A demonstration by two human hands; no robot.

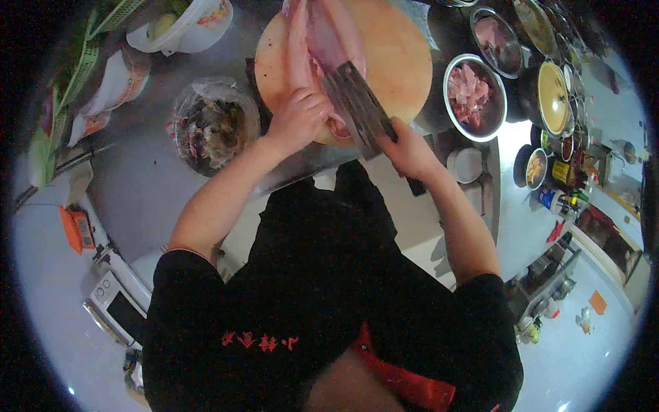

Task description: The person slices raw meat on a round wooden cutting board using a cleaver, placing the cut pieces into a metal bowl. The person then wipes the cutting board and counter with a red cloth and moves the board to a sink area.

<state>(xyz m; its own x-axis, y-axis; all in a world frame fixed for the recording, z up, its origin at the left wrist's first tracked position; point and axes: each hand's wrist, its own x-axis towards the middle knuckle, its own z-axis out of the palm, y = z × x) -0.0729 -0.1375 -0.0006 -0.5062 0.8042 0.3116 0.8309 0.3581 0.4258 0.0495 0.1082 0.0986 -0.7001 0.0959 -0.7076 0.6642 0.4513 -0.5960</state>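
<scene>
A round wooden chopping board lies on the steel worktop before me. Across its left half stretches a long pale-pink piece of raw flesh, with a lengthwise hollow; I cannot tell which animal it comes from. My left hand presses on the near end of the flesh, fingers curled around it. In my right hand is a Chinese cleaver, its dark handle poking out below the palm. The broad blade slants over the near right side of the flesh, partly hiding it. Whether the edge touches is unclear.
Left of the board stands a plastic-lined bowl of scraps. A steel bowl of cut raw meat stands at right, with another meat bowl behind. White tubs, green baskets and an orange scale line the left.
</scene>
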